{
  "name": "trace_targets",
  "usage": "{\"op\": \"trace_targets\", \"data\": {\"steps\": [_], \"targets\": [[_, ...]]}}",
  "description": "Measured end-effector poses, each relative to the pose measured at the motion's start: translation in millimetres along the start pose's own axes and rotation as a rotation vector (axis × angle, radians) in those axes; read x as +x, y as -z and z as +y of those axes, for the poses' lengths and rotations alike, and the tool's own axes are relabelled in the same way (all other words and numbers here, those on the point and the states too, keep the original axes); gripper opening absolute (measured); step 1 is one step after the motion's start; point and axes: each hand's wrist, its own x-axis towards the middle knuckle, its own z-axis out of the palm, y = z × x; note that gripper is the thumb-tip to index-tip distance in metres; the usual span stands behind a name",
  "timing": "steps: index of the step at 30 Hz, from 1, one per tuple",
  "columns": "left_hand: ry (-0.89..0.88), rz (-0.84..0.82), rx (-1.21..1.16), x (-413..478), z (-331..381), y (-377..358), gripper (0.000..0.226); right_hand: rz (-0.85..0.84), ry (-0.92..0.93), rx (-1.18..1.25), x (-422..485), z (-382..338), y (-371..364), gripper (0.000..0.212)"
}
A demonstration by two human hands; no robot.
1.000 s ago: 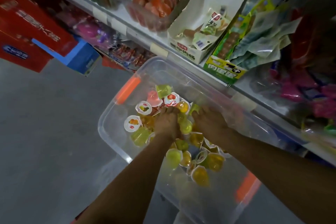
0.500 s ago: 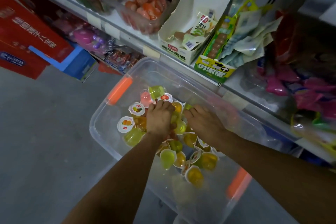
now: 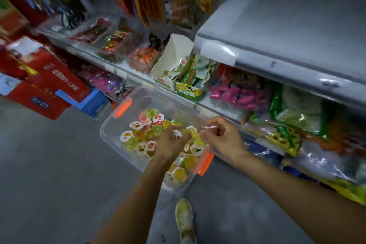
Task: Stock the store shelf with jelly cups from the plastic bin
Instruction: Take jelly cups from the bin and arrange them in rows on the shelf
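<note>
Nearest us, a pale green shoe (image 3: 184, 218) stands on the grey floor (image 3: 49, 164). Two bare forearms reach forward over a clear plastic bin (image 3: 116, 123) with orange latches (image 3: 122, 108), which sits on the floor against the store shelf (image 3: 122, 71). The left hand (image 3: 168, 145) curls down into the jelly cups (image 3: 136, 125) heaped in the bin, its fingers closed round a few of them. Just beside it, the right hand (image 3: 223, 139) hovers above the bin's far edge, thumb and fingers pinching what looks to us like a lidded cup (image 3: 208, 127), though blur hides its shape. Beyond, the shelf holds a white carton (image 3: 174, 59), pink packets (image 3: 237, 95) and orange sweets (image 3: 144, 57). Red boxes (image 3: 55, 85) stand far left.
</note>
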Motion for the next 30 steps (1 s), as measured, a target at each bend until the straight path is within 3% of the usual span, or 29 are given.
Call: {"op": "trace_targets", "data": {"steps": [3, 10, 13, 18, 30], "targets": [[-0.079, 0.028, 0.065, -63, 39, -18, 0.052, 0.030, 0.056, 0.043, -48, -29, 64, 0.013], [-0.363, -0.060, 0.031, -214, 143, -77, 0.021, 0.140, 0.194, 0.055, -161, -91, 222, 0.014], [-0.485, -0.112, 0.066, -263, 190, -103, 0.039, 0.184, 0.282, 0.048, -203, -127, 288, 0.017], [-0.726, -0.139, 0.070, -341, 281, -131, 0.021, 0.274, 0.404, 0.029, -256, -188, 374, 0.022], [-1.079, -0.060, 0.023, -398, 439, -160, 0.047, 0.506, 0.635, -0.018, -298, -287, 503, 0.025]]}}
